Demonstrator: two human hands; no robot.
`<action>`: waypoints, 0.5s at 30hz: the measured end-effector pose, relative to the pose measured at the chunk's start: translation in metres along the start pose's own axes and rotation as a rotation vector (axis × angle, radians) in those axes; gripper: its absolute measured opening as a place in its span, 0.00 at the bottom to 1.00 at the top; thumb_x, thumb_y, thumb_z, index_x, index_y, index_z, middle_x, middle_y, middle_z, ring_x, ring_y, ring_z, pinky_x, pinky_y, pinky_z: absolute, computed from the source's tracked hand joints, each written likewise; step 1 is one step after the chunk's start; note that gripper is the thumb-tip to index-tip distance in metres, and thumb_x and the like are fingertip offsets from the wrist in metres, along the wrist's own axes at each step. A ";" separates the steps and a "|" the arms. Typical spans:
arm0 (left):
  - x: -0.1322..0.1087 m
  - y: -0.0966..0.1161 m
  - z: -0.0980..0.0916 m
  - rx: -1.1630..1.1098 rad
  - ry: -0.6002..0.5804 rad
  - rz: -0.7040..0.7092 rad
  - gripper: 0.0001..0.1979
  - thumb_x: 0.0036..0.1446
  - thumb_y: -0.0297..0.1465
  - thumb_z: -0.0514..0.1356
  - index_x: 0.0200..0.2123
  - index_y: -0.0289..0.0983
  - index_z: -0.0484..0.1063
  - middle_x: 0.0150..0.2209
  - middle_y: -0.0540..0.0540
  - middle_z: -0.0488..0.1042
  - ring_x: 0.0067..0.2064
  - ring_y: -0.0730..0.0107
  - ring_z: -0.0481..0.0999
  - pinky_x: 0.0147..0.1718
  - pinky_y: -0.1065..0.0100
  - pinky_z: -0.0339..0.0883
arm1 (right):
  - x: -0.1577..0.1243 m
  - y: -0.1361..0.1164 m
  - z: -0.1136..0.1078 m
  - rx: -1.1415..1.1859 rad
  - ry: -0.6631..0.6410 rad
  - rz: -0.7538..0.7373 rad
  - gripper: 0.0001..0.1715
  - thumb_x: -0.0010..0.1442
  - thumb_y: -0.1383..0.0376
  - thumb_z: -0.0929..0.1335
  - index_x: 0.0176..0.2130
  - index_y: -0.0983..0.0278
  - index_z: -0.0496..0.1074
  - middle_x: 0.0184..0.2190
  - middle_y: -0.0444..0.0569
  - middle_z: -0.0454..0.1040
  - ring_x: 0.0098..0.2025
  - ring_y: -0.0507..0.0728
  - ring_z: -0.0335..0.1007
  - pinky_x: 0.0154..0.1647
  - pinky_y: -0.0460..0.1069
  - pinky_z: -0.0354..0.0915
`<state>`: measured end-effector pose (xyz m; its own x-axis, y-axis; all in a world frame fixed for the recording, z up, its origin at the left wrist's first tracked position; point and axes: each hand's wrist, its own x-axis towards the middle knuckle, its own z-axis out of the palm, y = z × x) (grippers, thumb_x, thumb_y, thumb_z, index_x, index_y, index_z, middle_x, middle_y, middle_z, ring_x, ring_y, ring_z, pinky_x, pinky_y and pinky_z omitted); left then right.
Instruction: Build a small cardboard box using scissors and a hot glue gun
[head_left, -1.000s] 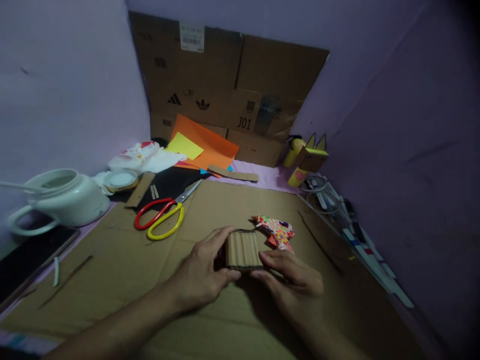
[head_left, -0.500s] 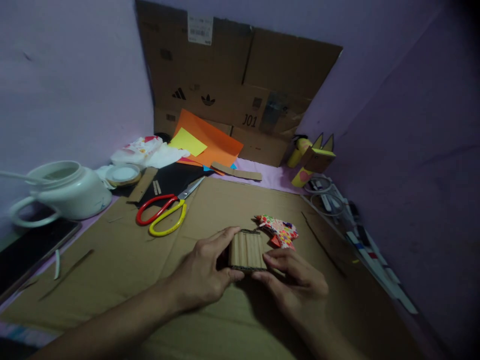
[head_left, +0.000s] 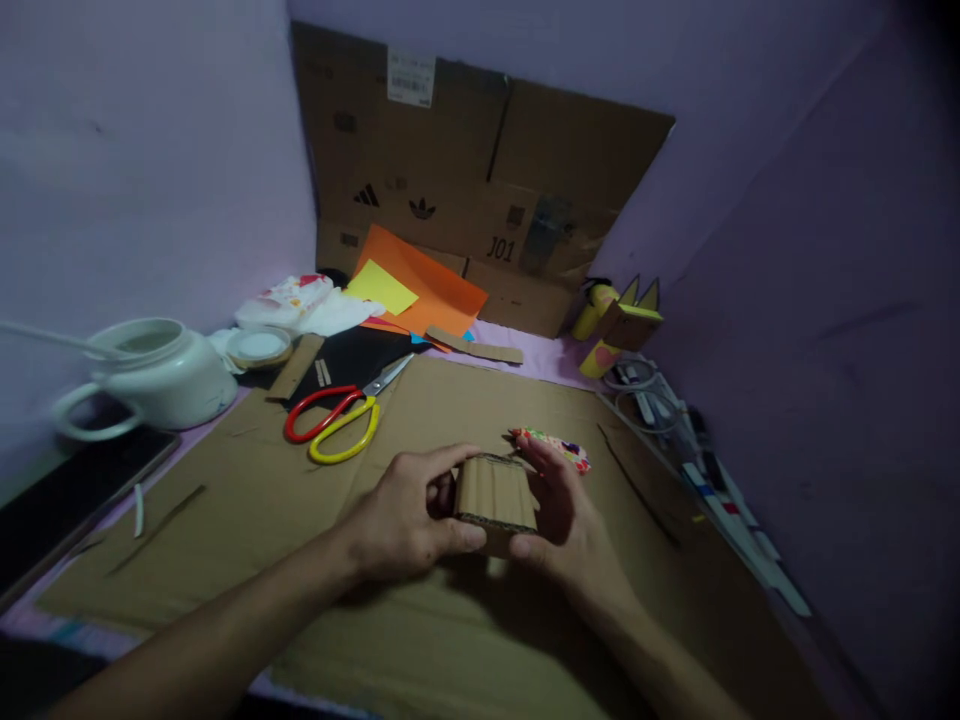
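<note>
A small cardboard box (head_left: 495, 492) with a ridged top and raw corrugated edges is held between my two hands above the cardboard sheet (head_left: 360, 620). My left hand (head_left: 416, 505) grips its left side, thumb at the near edge and fingers at the far edge. On the right side, my right hand (head_left: 559, 510) has its thumb at the near corner and its fingers along the far right. Just behind that hand lies a glue gun (head_left: 574, 453) with a floral wrap, partly covered by the fingers.
Scissors (head_left: 341, 425) with red and yellow handles lie to the left. A white pot (head_left: 169, 375) stands beside a dark phone (head_left: 75, 500). Orange paper (head_left: 442, 285) rests at the back before an upright cardboard panel (head_left: 450, 140). Pens (head_left: 742, 530) line the right side.
The box has tilted, so its near side shows more. My right hand has moved forward around its right side, covering part of the glue gun. The view has shifted slightly.
</note>
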<state>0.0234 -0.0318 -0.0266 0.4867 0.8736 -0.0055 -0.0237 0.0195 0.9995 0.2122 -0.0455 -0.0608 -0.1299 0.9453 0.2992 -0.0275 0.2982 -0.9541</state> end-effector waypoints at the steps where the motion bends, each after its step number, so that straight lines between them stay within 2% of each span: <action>1: -0.001 0.001 0.000 -0.004 -0.011 -0.003 0.30 0.42 0.26 0.65 0.53 0.36 0.67 0.40 0.45 0.75 0.43 0.54 0.73 0.39 0.64 0.68 | 0.000 -0.002 0.000 0.037 -0.065 0.038 0.46 0.43 0.48 0.74 0.57 0.55 0.58 0.58 0.57 0.62 0.57 0.64 0.62 0.49 0.58 0.66; 4: -0.002 0.002 0.001 -0.035 -0.038 -0.029 0.31 0.41 0.29 0.66 0.53 0.36 0.68 0.38 0.45 0.76 0.41 0.55 0.74 0.36 0.65 0.67 | 0.001 -0.008 -0.003 0.143 -0.203 0.154 0.43 0.44 0.52 0.74 0.56 0.58 0.62 0.53 0.55 0.69 0.54 0.65 0.67 0.50 0.59 0.65; 7: 0.000 0.000 -0.001 -0.101 -0.041 -0.030 0.36 0.43 0.32 0.66 0.57 0.35 0.62 0.38 0.45 0.75 0.35 0.62 0.74 0.31 0.69 0.66 | 0.005 -0.010 -0.006 0.287 -0.135 0.255 0.33 0.44 0.54 0.74 0.50 0.60 0.69 0.47 0.54 0.75 0.46 0.66 0.73 0.43 0.58 0.70; 10: 0.004 0.000 -0.005 -0.144 0.053 -0.010 0.39 0.47 0.37 0.64 0.60 0.32 0.55 0.38 0.43 0.73 0.26 0.73 0.71 0.25 0.72 0.63 | 0.008 -0.009 -0.009 0.433 -0.082 0.367 0.26 0.46 0.56 0.72 0.45 0.61 0.73 0.42 0.54 0.78 0.35 0.64 0.77 0.28 0.54 0.73; 12: 0.007 -0.001 -0.008 -0.168 0.166 -0.035 0.34 0.50 0.40 0.61 0.58 0.30 0.57 0.37 0.42 0.73 0.22 0.77 0.68 0.20 0.74 0.61 | 0.008 -0.007 -0.009 0.496 -0.083 0.423 0.24 0.47 0.57 0.72 0.44 0.62 0.75 0.40 0.54 0.79 0.31 0.62 0.77 0.23 0.51 0.73; 15: 0.010 -0.003 -0.009 -0.206 0.265 -0.081 0.22 0.53 0.40 0.58 0.47 0.30 0.67 0.35 0.43 0.72 0.20 0.79 0.66 0.16 0.76 0.57 | 0.006 -0.007 -0.008 0.563 -0.030 0.498 0.23 0.45 0.57 0.72 0.42 0.61 0.75 0.38 0.52 0.79 0.32 0.61 0.77 0.24 0.51 0.73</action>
<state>0.0205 -0.0185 -0.0300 0.2514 0.9605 -0.1194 -0.1829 0.1683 0.9686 0.2192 -0.0408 -0.0517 -0.2859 0.9443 -0.1628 -0.4599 -0.2843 -0.8413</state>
